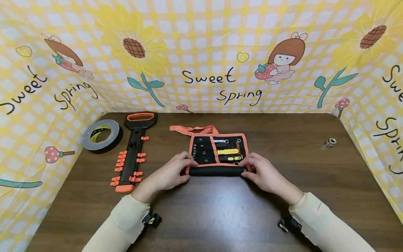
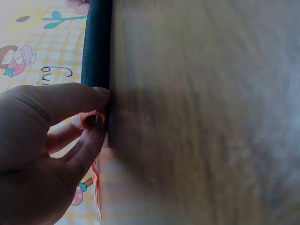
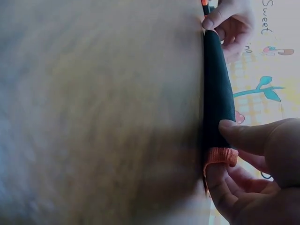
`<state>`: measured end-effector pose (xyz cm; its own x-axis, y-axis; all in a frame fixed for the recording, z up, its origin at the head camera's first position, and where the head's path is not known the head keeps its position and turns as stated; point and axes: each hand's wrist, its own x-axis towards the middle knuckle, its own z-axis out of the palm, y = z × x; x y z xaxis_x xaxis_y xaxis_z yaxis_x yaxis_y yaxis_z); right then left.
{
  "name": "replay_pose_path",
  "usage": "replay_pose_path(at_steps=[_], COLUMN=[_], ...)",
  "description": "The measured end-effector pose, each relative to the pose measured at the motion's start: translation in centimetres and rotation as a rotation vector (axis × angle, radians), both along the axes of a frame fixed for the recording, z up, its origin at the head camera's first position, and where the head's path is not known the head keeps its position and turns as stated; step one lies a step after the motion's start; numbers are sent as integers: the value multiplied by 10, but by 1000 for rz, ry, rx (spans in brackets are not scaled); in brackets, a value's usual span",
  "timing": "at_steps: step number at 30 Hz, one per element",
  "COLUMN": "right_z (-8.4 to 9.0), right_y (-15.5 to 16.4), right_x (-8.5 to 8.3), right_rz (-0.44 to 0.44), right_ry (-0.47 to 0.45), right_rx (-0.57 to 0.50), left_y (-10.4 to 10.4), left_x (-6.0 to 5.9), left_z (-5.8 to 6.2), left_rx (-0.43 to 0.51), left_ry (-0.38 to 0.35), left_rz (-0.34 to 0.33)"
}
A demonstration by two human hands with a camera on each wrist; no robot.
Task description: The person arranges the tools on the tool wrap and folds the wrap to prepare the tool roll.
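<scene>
A black tool roll [image 1: 203, 159] with orange trim lies on the table, its near edge rolled into a thick tube. Pockets in its flat part hold a small wrench [image 1: 221, 141], a yellow-handled tool [image 1: 228, 151] and a black-and-yellow tool [image 1: 231, 158]. My left hand [image 1: 171, 169] pinches the left end of the rolled edge, thumb on the near side. At the right end my right hand [image 1: 262, 171] does the same; the right wrist view shows its thumb on the black fabric beside the orange trim [image 3: 222, 155]. An orange strap [image 1: 192, 130] trails behind the roll.
To the left stand a roll of grey tape [image 1: 105, 134] and a long black rack [image 1: 133, 154] with orange clips and handle. A small metal socket [image 1: 330, 142] is at the far right. Patterned cloth [image 1: 204, 42] borders the table's back and sides.
</scene>
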<state>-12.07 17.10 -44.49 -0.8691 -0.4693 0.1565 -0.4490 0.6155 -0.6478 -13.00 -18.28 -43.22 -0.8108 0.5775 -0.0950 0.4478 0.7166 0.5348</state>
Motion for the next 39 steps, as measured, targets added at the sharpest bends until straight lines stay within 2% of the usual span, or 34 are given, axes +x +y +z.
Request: replay_pose_path(at_steps=[8, 15, 17, 19, 21, 22, 24, 26, 28, 29, 32, 39], right_z=[0, 2, 3, 3, 4, 4, 5, 5, 5, 5, 6, 13], right_y=[3, 7, 7, 8, 7, 7, 6, 5, 4, 3, 2, 6], right_x=[-2, -2, -2, -2, -2, -1, -1, -1, -2, -2, -4, -7], right_rz=[30, 39, 43, 45, 46, 46, 43, 38, 34, 32, 34, 69], right_ry=[1, 33, 38, 35, 29, 26, 25, 33, 51, 61, 88, 88], right_rx=[33, 89, 96, 86, 77, 75, 81, 105, 130, 142, 170, 179], left_y=[-1, -3, -5, -12, -14, -17, -17, -12, -11, -8, -6, -5], left_x=[0, -3, -6, -13, -16, -19, -19, -15, -13, -11, -10, -10], left_z=[2, 0, -4, -19, -23, -29, -28, -15, -11, -4, 0, 0], left_rx=[-15, 35, 68, 105, 136, 150, 179, 195, 197, 191, 164, 177], left_ry=[88, 138, 142, 160, 160, 165, 124, 56, 0, -32, -65, -113], left_rz=[-22, -30, -42, -58, -58, -60, -36, 9, 54, 83, 122, 141])
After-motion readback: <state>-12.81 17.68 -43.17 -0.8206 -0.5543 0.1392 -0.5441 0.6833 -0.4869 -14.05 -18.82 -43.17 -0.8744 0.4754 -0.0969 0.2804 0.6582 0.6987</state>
